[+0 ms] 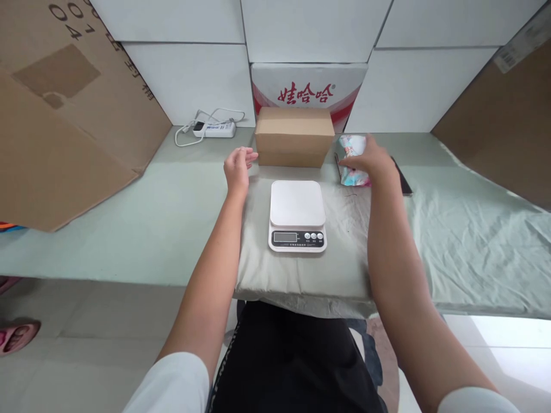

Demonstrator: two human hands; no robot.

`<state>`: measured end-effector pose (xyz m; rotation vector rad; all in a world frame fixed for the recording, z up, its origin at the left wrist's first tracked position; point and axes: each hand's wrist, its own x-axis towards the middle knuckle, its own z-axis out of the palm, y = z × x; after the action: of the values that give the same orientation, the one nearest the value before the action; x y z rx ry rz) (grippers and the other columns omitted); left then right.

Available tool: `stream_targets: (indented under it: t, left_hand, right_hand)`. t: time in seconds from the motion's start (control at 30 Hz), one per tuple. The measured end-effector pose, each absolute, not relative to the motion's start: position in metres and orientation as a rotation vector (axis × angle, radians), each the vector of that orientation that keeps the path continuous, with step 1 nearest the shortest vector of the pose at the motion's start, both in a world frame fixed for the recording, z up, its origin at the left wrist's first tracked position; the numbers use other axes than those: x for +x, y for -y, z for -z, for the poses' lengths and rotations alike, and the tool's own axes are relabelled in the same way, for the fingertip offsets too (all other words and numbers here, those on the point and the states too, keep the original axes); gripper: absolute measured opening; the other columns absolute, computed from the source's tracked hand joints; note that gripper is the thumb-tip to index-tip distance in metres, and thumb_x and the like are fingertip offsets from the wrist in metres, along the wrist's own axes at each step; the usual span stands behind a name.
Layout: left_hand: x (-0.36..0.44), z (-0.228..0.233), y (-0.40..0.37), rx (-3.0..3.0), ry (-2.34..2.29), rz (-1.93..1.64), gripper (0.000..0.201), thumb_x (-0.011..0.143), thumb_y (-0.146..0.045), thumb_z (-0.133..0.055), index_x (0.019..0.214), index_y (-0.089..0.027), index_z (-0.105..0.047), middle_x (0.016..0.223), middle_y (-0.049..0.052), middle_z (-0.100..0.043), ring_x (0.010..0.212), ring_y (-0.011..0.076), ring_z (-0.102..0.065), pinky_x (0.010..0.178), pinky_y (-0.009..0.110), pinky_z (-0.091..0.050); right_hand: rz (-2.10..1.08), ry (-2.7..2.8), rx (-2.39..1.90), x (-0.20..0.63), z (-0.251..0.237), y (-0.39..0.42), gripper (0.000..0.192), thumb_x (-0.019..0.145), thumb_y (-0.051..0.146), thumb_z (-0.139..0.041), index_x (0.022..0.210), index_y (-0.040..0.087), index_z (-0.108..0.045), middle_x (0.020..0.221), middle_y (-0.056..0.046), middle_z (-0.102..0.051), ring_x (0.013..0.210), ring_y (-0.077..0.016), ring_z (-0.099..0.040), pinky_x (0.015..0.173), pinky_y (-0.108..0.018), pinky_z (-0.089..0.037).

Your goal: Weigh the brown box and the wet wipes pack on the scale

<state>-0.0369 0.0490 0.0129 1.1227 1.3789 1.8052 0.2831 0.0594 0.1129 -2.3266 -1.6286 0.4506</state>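
Hands at far edge of cloth-covered bench.
Right hand (371, 159) grips packet (353, 162), right of box (294, 136); left hand (237, 166) loosely open, empty, just left of box. Scale (297, 215) nearer, between arms, on grey cloth (465, 241). White blocks (189, 80) behind; cardboard (64, 115) far left.

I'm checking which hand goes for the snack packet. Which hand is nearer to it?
Right. The right hand rests on the colourful packet, covering its top; the left hand hangs open across the brown cardboard box, far from it.
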Motion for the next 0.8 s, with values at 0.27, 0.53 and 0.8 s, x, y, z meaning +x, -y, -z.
stream_targets:
  t: [0.27,0.53,0.8]
  left_hand:
    - [-0.032,-0.002,-0.052,1.052,-1.374,-1.815,0.038,0.097,-0.058,-0.057,0.084,-0.024,-0.070,0.082,0.007,-0.081,0.078,0.0205,-0.081,0.071,0.030,-0.057]
    - [-0.028,-0.009,-0.049,0.973,-1.363,-1.797,0.035,0.097,-0.053,-0.060,0.082,-0.024,-0.070,0.077,0.005,-0.079,0.066,0.0170,-0.076,0.061,0.026,-0.055]
    - [-0.028,-0.010,-0.044,1.074,-1.337,-1.737,0.034,0.097,-0.051,-0.060,0.081,-0.023,-0.070,0.050,-0.002,-0.062,0.037,0.0111,-0.046,0.044,0.025,-0.042]
  right_hand:
    - [-0.454,1.486,-2.234,0.292,-0.111,-0.062,0.074,0.075,0.031,-0.085,0.144,0.023,-0.060,0.135,-0.020,-0.064,0.128,-0.0413,-0.065,0.107,-0.059,-0.051]
    - [-1.245,1.322,-1.538,0.322,-0.130,-0.002,0.052,0.075,0.029,-0.079,0.126,0.031,-0.068,0.105,-0.004,-0.076,0.085,-0.0235,-0.069,0.067,-0.034,-0.056]
    - [-1.279,1.780,-1.246,0.269,-0.137,0.024,0.071,0.071,0.031,-0.080,0.142,0.030,-0.070,0.134,-0.007,-0.074,0.117,-0.0373,-0.070,0.092,-0.052,-0.062]
